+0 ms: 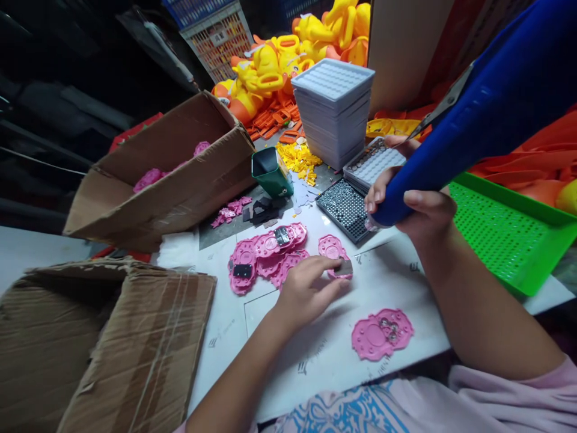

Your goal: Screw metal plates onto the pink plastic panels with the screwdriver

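Head view: white tabletop (315,355) fills the frame. A closed cardboard box (103,343) sits at your near left and an open cardboard box (171,174) lies tilted behind it with pink pieces inside.

Your right hand (419,207) is clamped around the grip of a big blue power driver (478,114). The driver is held above the tabletop and its tip end points down near the black tray (345,207), which is full of small metal bits.

Green perforated tray (509,234) is at far right, hanging over the tabletop edge. Stack of grey trays (333,114) stands behind the black tray, with a heap of yellow toy shells (270,66) further back. Small green bin (270,171) is tipped just beside the open box.

Cluster of pink plates (265,255) overlaps at centre. One more pink plate (381,334) lies alone near you, well apart from the cluster.

Your left hand (306,294) rests on the tabletop with fingers half curled. Its tips are on a small grey piece (345,267) at the edge of the rightmost pink plate (331,248). You can't tell from this angle whether it's pinched or just pressed.
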Motion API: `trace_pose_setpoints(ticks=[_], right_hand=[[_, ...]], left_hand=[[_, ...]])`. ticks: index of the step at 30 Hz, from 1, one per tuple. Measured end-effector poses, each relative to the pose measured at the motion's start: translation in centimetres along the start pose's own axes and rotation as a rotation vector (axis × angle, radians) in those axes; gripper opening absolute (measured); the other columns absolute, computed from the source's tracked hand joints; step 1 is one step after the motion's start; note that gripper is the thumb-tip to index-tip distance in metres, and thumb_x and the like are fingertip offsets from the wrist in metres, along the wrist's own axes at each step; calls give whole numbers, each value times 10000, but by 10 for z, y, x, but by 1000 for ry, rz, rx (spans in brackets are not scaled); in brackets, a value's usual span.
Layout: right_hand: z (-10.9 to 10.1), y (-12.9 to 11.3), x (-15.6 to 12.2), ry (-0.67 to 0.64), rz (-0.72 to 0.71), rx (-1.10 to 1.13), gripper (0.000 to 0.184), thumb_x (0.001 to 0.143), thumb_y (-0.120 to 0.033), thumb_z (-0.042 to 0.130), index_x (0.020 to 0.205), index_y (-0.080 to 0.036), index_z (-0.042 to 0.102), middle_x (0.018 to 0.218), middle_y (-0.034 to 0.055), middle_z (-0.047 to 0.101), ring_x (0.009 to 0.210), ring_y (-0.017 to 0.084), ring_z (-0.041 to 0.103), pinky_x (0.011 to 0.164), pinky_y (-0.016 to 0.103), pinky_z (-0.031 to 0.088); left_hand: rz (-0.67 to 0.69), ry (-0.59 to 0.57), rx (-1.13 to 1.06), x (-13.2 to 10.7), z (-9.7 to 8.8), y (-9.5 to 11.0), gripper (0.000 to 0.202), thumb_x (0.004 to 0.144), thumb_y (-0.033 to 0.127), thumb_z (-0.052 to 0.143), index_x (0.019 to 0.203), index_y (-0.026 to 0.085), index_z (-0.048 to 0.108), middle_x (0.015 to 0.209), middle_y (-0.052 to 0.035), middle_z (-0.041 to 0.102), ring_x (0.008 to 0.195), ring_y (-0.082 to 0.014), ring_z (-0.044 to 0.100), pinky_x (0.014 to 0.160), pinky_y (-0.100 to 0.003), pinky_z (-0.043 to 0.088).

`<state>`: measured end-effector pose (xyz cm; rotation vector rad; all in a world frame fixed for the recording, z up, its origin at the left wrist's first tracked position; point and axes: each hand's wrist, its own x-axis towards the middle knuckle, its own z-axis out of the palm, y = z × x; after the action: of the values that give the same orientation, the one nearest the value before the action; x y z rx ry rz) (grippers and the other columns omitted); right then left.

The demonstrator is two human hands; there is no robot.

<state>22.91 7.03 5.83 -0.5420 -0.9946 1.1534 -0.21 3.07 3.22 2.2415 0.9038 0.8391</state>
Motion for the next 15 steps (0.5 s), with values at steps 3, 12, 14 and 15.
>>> trace_pose_setpoints(ticks=[3,12,14,15], right_hand=[[0,0,0,2,15,7,707,593,-394,801,1224,-278,504,644,-26,618,523,195,580,418,333,488],[1,-5,2,32,7,8,658,571,-320,760,1185,-271,527,638,-33,626,520,191,580,451,327,464],[1,-6,1,37,1,4,545,572,-313,753,1083,-274,567,635,-34,620,519,181,570,470,324,456],[2,-7,1,34,0,1,470,577,-313,747,1015,-268,581,634,-32,616,519,178,567,462,317,446]], left_hand=[[-199,39,-129,1,-2,1,65,859,201,645,923,192,645,886,-52,692,815,-164,672,733,-279,553],[-367,16,-271,21,-13,-2,206,831,166,580,1030,208,609,958,-42,657,839,-155,647,751,-280,549],[-365,-99,-203,24,-13,-2,246,843,132,540,1041,202,667,977,-53,698,869,-175,664,769,-301,547],[-354,-159,-157,26,-12,-2,291,844,110,523,1069,202,682,1000,-55,712,888,-183,672,784,-311,547]])
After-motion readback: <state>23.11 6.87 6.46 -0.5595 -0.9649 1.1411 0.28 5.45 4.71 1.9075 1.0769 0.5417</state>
